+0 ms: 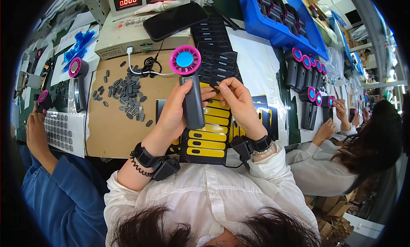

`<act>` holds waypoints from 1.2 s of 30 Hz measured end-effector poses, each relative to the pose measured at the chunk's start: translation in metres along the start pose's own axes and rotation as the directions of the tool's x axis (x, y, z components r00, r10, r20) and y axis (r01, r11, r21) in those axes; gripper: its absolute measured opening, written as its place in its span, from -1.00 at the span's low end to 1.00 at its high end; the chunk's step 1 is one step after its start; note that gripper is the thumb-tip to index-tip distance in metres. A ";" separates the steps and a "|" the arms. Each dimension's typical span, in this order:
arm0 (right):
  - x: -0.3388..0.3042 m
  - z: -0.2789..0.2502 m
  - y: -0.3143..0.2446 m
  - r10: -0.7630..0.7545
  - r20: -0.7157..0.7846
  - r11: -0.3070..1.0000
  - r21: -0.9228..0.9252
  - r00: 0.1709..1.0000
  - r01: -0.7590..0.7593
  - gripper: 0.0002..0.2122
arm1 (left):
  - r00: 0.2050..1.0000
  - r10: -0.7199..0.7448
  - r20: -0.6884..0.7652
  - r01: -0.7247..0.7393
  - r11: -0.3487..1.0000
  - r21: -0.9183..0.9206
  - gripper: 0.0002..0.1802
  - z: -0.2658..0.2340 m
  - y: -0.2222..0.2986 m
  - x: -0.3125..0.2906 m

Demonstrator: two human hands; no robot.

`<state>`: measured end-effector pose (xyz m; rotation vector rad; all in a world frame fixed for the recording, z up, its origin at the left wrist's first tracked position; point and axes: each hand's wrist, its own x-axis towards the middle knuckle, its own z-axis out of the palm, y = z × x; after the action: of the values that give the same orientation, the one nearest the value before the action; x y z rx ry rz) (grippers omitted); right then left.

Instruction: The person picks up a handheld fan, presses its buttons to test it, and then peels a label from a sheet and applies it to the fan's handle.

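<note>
Upright in my left hand (171, 108) is a handheld fan (194, 108) with a dark grey handle, a pink ring and a blue centre. My thumb lies on the front of its handle. Just right of the fan, my right hand (242, 102) is closed in a pinch; a small dark bit shows at its fingertips, too small to name. Beneath both hands lie sheets of yellow labels (206, 145), with black printed strips (218, 59) beyond them. A pile of small grey oval pieces (128, 91) is spread on the brown board (102, 136) to the left.
A test box (117, 39) with red displays stands at the back, a phone (175, 21) on top and a white cable (145, 72) from its front. A blue bin (273, 31) holds fan parts. More fans (305, 72) stand right. Co-workers' hands (36, 131) work on both sides.
</note>
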<state>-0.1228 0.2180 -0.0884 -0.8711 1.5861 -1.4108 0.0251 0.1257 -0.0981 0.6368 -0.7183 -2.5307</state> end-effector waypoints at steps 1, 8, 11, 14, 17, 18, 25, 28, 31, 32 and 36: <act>0.000 0.001 -0.001 0.016 -0.001 0.999 0.036 1.000 -0.016 -0.91 | 1.000 0.004 -0.004 -0.004 1.000 0.002 -0.62 0.000 0.000 -0.001; -0.005 -0.004 0.000 0.005 0.066 0.999 0.034 0.998 -0.007 -0.91 | 1.000 -0.018 0.010 0.019 0.999 -0.048 -0.62 -0.007 0.003 0.001; -0.005 -0.010 -0.004 0.039 0.123 0.996 0.072 0.992 -0.048 -0.92 | 0.999 -0.041 0.035 0.042 0.999 -0.027 -0.61 -0.011 0.006 0.001; -0.006 -0.013 -0.007 0.081 0.204 0.978 0.174 0.976 -0.118 -0.93 | 0.998 -0.058 0.037 0.058 0.998 0.010 -0.59 -0.009 0.009 -0.001; -0.008 -0.013 -0.007 0.048 0.185 0.977 0.198 0.982 -0.085 -0.94 | 0.999 -0.034 0.032 0.033 0.999 0.036 -0.58 -0.007 0.006 -0.002; -0.009 -0.012 -0.006 0.048 0.186 0.976 0.198 0.981 -0.086 -0.94 | 0.999 -0.022 0.029 0.020 0.999 0.049 -0.57 -0.006 0.005 -0.002; -0.008 -0.006 0.010 -0.313 0.062 0.938 -0.138 0.948 0.319 -0.96 | 1.000 -0.002 0.012 0.002 1.000 0.025 -0.55 -0.002 0.003 -0.006; -0.010 -0.007 0.009 -0.353 0.012 0.906 -0.243 0.935 0.345 -0.93 | 1.000 -0.025 0.000 0.025 0.999 -0.025 -0.53 0.000 0.005 -0.007; -0.010 -0.011 0.006 -0.325 -0.023 0.921 -0.234 0.945 0.311 -0.89 | 0.998 -0.065 -0.027 0.063 0.995 -0.077 -0.51 -0.001 0.008 -0.009; -0.010 -0.013 0.004 -0.275 -0.035 0.948 -0.174 0.961 0.265 -0.86 | 0.997 -0.068 -0.026 0.066 0.997 -0.044 -0.50 -0.005 0.008 -0.007; -0.010 -0.019 -0.003 -0.165 -0.022 0.976 -0.145 0.986 0.160 -0.76 | 0.995 -0.089 -0.031 0.092 0.993 0.078 -0.49 -0.013 0.014 0.003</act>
<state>-0.1362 0.2349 -0.0834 -1.0881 1.6896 -1.4448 0.0333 0.1083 -0.1013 0.7459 -0.8003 -2.5809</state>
